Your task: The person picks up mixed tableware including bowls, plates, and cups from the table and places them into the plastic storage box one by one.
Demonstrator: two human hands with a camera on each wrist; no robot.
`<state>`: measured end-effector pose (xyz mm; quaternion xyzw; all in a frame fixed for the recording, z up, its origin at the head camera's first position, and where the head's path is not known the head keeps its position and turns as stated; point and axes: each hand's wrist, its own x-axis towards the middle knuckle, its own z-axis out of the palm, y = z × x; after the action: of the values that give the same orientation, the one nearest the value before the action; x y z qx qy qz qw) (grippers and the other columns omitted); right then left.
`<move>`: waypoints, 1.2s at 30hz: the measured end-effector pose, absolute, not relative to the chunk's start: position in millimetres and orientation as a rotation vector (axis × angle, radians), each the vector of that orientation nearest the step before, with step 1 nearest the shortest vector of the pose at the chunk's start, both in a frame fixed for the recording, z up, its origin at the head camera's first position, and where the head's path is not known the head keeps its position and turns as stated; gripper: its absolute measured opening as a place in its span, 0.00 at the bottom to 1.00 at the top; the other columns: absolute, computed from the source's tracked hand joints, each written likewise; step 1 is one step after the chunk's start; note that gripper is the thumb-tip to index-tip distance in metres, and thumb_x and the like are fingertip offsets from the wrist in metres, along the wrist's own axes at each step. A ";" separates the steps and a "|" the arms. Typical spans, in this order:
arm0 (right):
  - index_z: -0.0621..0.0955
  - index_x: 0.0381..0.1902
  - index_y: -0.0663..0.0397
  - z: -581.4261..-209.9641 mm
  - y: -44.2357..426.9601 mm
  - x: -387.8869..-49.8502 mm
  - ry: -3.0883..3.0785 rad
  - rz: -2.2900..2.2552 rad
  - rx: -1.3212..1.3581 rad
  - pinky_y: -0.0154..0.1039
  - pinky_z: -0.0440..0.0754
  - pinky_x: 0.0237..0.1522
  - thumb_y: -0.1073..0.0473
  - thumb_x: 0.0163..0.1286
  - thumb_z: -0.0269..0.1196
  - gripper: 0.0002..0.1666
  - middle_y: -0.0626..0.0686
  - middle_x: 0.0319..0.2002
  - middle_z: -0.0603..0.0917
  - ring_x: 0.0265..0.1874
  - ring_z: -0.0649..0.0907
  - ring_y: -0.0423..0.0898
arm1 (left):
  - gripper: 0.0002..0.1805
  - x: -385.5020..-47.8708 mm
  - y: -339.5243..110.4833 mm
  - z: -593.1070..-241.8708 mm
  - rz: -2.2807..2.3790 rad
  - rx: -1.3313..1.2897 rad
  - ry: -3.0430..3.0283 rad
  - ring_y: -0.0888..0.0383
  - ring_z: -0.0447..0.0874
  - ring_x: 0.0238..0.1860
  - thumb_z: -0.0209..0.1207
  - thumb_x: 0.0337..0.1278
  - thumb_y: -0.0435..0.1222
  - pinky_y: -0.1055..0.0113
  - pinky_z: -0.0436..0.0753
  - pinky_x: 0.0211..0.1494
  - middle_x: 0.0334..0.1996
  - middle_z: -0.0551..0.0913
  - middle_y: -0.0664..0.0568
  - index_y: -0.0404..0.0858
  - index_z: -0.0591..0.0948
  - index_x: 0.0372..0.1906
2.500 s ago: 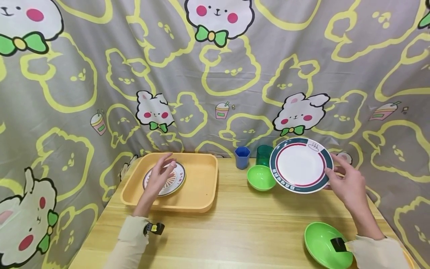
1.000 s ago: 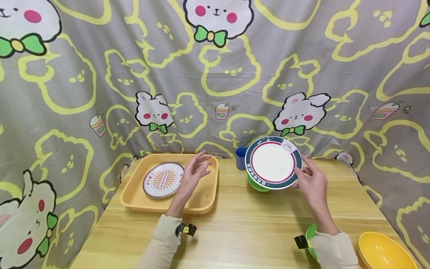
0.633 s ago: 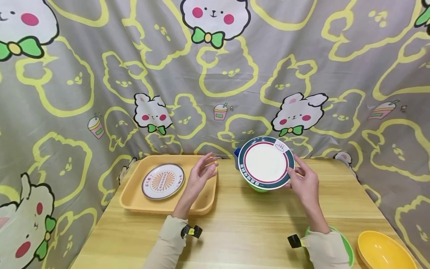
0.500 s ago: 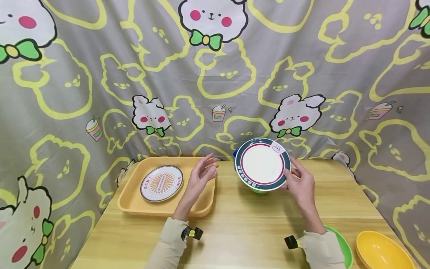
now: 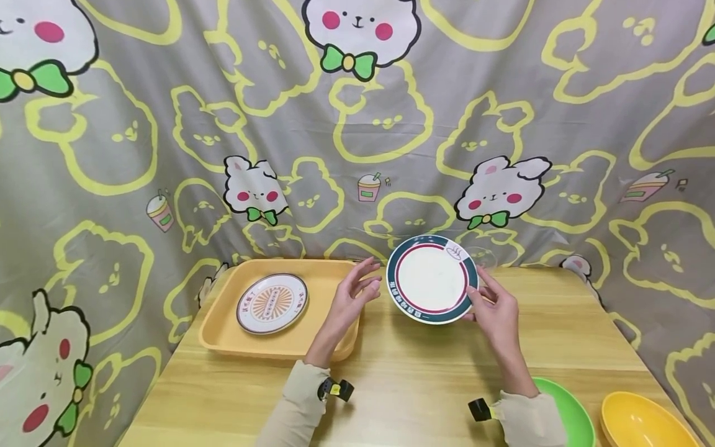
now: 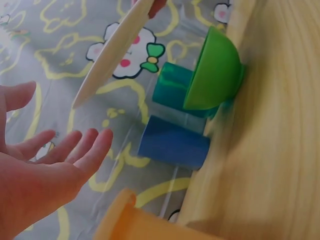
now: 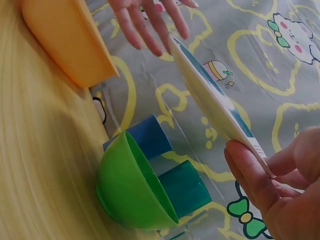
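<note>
My right hand (image 5: 497,313) pinches the right edge of a white plate (image 5: 430,279) with a dark teal rim and a red ring. The plate is tilted and held above the table, its face towards the head camera. Just off its left edge is my left hand (image 5: 349,304), fingers loosely spread and holding nothing; the left wrist view shows a gap between them. A second plate (image 5: 272,304), with an orange ray pattern, lies in the yellow-orange tray (image 5: 329,285). The held plate hides a green bowl (image 6: 215,75) and most things behind it in the head view.
By the curtain, a blue cup (image 6: 175,142) and a teal cup (image 6: 172,87) stand near the green bowl. Something clear, like a glass (image 5: 483,257), shows behind the plate. A green dish (image 5: 566,413) and yellow bowl (image 5: 642,422) sit at the front right.
The right hand has carried the teal-rimmed plate leftward, in front of the cups and green bowl. From over the tray, the left hand has moved right towards the plate.
</note>
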<state>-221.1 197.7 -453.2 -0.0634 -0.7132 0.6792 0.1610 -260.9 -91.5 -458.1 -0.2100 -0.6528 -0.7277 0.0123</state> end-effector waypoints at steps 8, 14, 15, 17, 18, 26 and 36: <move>0.73 0.73 0.56 -457.1 188.2 -219.6 -2.010 1.979 -0.115 0.42 0.89 0.25 0.68 0.74 0.62 0.31 0.71 0.47 0.83 0.27 0.88 0.38 | 0.33 -259.1 -87.7 -465.6 -2.311 -0.628 -2.027 0.37 0.72 0.68 0.57 0.73 0.29 0.50 0.83 0.62 0.73 0.66 0.34 0.35 0.61 0.79; 0.73 0.73 0.57 -456.0 181.7 -217.8 -2.010 1.975 -0.092 0.42 0.88 0.24 0.70 0.73 0.62 0.31 0.69 0.46 0.84 0.28 0.89 0.40 | 0.34 -255.8 -85.7 -465.2 -2.313 -0.575 -2.053 0.41 0.75 0.66 0.60 0.71 0.31 0.60 0.87 0.56 0.72 0.68 0.40 0.38 0.64 0.78; 0.73 0.73 0.56 -455.5 180.6 -217.2 -2.016 1.969 -0.089 0.42 0.88 0.24 0.70 0.73 0.62 0.31 0.70 0.47 0.84 0.28 0.89 0.40 | 0.34 -255.2 -85.4 -464.9 -2.307 -0.568 -2.060 0.42 0.76 0.65 0.61 0.71 0.31 0.61 0.87 0.54 0.72 0.68 0.41 0.39 0.64 0.78; 0.73 0.73 0.55 -454.8 179.0 -216.2 -2.030 1.958 -0.086 0.42 0.88 0.24 0.69 0.73 0.62 0.31 0.71 0.48 0.84 0.28 0.89 0.39 | 0.35 -253.4 -84.8 -463.8 -2.297 -0.557 -2.067 0.43 0.78 0.63 0.61 0.70 0.31 0.62 0.88 0.51 0.72 0.69 0.41 0.40 0.65 0.78; 0.73 0.73 0.55 -454.6 178.2 -215.9 -2.037 1.953 -0.086 0.42 0.88 0.24 0.69 0.74 0.62 0.31 0.71 0.48 0.83 0.28 0.89 0.39 | 0.35 -252.5 -84.6 -463.1 -2.296 -0.551 -2.067 0.44 0.79 0.62 0.62 0.70 0.30 0.63 0.89 0.49 0.71 0.69 0.41 0.40 0.65 0.78; 0.73 0.74 0.53 -454.0 175.2 -212.8 -2.100 1.910 -0.078 0.40 0.89 0.25 0.67 0.74 0.62 0.31 0.71 0.51 0.83 0.29 0.87 0.36 | 0.36 -247.3 -81.3 -460.5 -2.313 -0.510 -2.045 0.50 0.82 0.54 0.63 0.65 0.25 0.62 0.90 0.42 0.68 0.71 0.40 0.37 0.67 0.76; 0.72 0.74 0.53 -453.2 175.5 -211.7 -2.109 1.924 -0.065 0.47 0.89 0.27 0.67 0.75 0.62 0.32 0.71 0.50 0.82 0.29 0.88 0.38 | 0.35 -242.9 -80.9 -455.9 -2.311 -0.461 -2.028 0.48 0.83 0.54 0.63 0.63 0.22 0.62 0.90 0.37 0.67 0.74 0.38 0.36 0.69 0.75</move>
<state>-211.7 175.5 -453.2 -0.0225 -0.7310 0.6669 0.1425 -242.9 -80.9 -455.9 -0.1483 -0.6522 -0.7433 0.0161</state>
